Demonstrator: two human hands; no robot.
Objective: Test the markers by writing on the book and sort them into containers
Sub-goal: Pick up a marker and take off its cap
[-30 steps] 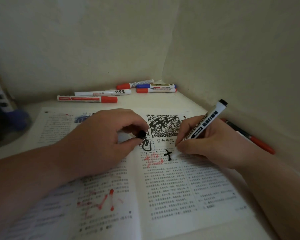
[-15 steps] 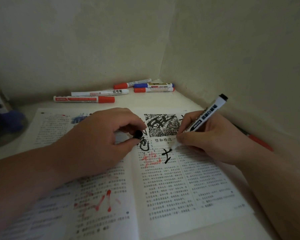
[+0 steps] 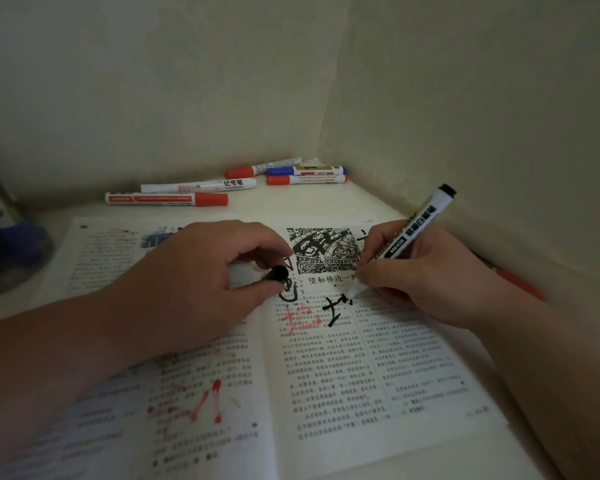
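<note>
Gripping the black marker point(image 3: 413, 230), right hand point(image 3: 430, 275) sets its tip on the open book point(image 3: 326, 393), right page; left hand point(image 3: 194, 282) pinches the black cap point(image 3: 278, 273) just at nine o'clock. At three, a red pen point(image 3: 520, 284) half-hidden behind that wrist. At twelve lie five markers point(image 3: 201, 185).

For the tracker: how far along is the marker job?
Done: red scribbles and black strokes on the book. In hand: right hand writes with a black marker; left hand pinches a black cap. Left: five markers by the wall and a red one right of the book lie unsorted.
</note>
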